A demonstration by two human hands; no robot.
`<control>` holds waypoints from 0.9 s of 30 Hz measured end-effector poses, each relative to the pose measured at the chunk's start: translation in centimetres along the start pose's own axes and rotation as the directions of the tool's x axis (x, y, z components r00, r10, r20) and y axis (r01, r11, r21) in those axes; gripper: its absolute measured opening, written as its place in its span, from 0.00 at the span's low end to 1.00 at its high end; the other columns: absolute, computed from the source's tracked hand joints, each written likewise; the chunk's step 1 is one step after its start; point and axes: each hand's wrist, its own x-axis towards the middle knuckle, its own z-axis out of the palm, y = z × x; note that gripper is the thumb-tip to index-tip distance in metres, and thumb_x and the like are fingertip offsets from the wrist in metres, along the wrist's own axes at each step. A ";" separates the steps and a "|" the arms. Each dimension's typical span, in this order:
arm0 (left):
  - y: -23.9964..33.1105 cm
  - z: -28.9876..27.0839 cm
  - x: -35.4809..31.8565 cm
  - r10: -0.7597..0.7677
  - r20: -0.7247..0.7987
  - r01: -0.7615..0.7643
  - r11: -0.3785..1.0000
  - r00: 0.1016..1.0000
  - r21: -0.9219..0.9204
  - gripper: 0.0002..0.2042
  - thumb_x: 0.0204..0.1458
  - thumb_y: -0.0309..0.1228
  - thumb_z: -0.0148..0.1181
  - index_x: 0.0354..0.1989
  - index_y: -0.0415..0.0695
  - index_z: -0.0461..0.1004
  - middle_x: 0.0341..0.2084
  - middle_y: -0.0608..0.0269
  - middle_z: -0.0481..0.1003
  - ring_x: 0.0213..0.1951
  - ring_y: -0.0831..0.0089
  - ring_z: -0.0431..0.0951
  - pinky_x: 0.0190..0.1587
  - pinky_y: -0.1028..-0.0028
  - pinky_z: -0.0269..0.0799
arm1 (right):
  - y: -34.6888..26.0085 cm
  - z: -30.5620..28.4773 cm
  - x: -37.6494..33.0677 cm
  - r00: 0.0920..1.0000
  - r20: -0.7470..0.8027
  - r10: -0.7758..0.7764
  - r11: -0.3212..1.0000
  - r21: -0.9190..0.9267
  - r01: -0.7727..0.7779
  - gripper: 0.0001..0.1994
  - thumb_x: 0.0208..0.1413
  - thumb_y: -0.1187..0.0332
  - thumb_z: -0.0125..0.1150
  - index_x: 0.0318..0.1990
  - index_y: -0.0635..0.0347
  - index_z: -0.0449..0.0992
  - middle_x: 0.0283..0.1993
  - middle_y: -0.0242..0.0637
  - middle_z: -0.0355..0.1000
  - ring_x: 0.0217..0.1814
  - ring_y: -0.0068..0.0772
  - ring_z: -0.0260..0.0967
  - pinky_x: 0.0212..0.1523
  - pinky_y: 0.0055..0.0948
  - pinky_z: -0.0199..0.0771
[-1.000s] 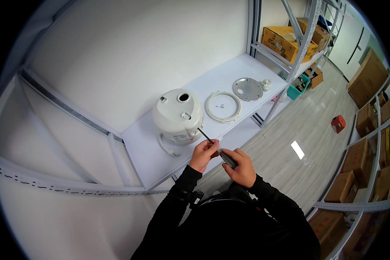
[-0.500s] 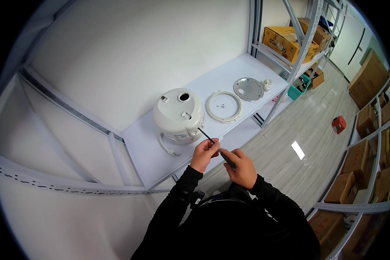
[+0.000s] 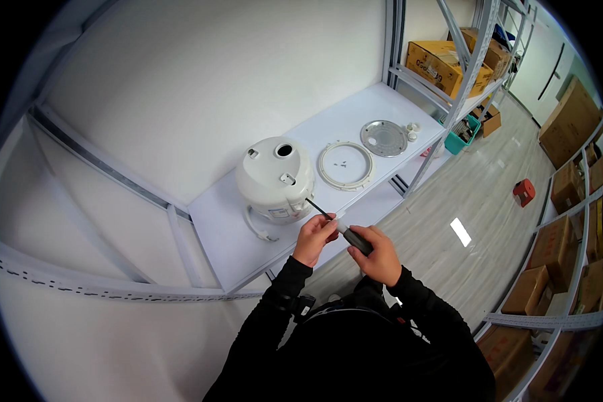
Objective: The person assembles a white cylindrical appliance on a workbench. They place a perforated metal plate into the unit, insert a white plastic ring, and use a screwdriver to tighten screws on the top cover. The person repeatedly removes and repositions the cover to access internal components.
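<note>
Nothing has shifted: our right hand (image 3: 376, 254) still grips the screwdriver (image 3: 345, 230), left hand (image 3: 315, 238) pinching its shaft beside the cooker (image 3: 275, 177).

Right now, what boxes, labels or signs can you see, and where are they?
Yellow-brown cardboard box: on the next shelf unit, top right.
Brown boxes: stacked along the right wall racks.
Label: small pale sticker low on the white cooker, beside the left hand.
</note>
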 end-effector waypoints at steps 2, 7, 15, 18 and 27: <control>-0.1 -0.1 0.2 -0.026 -0.013 0.027 0.996 1.000 0.090 0.17 0.62 0.26 0.61 0.58 0.35 0.70 0.47 0.58 0.76 0.46 0.75 0.79 0.52 0.72 0.77 | -1.1 -0.6 0.2 0.984 -0.014 -0.180 0.966 -0.188 0.174 0.22 0.60 0.69 0.66 0.62 0.59 0.72 0.45 0.37 0.75 0.35 0.32 0.75 0.39 0.33 0.77; 0.2 0.7 -0.2 0.048 0.030 -0.047 0.998 0.998 -0.037 0.14 0.62 0.27 0.61 0.55 0.36 0.72 0.43 0.60 0.77 0.44 0.73 0.79 0.51 0.69 0.78 | 0.1 -0.8 0.1 0.885 0.287 0.367 0.465 0.767 -0.442 0.21 0.66 0.68 0.58 0.65 0.59 0.66 0.49 0.41 0.74 0.34 0.31 0.75 0.37 0.33 0.78; 0.6 0.3 0.1 0.005 -0.032 -0.002 0.997 0.999 0.076 0.12 0.61 0.28 0.63 0.50 0.36 0.75 0.39 0.62 0.78 0.41 0.76 0.80 0.50 0.71 0.79 | -0.7 -0.1 -0.1 0.977 0.055 -0.205 0.964 -0.161 0.211 0.19 0.69 0.66 0.53 0.64 0.62 0.67 0.51 0.43 0.74 0.31 0.28 0.74 0.36 0.32 0.79; 0.7 0.4 0.1 -0.006 -0.047 0.013 0.990 0.999 0.143 0.12 0.61 0.29 0.63 0.49 0.36 0.75 0.39 0.62 0.78 0.41 0.76 0.80 0.50 0.71 0.79 | -0.4 0.2 0.0 0.976 -0.001 -0.219 0.976 -0.019 0.219 0.20 0.65 0.68 0.58 0.63 0.63 0.69 0.50 0.45 0.74 0.33 0.33 0.74 0.37 0.33 0.78; 0.6 0.9 0.1 0.017 -0.012 -0.017 1.000 1.000 -0.025 0.13 0.63 0.31 0.62 0.50 0.36 0.75 0.41 0.61 0.79 0.41 0.74 0.80 0.49 0.71 0.79 | 1.2 0.6 -0.2 0.996 0.023 -0.089 0.995 -0.048 0.090 0.21 0.62 0.70 0.62 0.63 0.62 0.71 0.48 0.44 0.75 0.36 0.34 0.75 0.40 0.32 0.77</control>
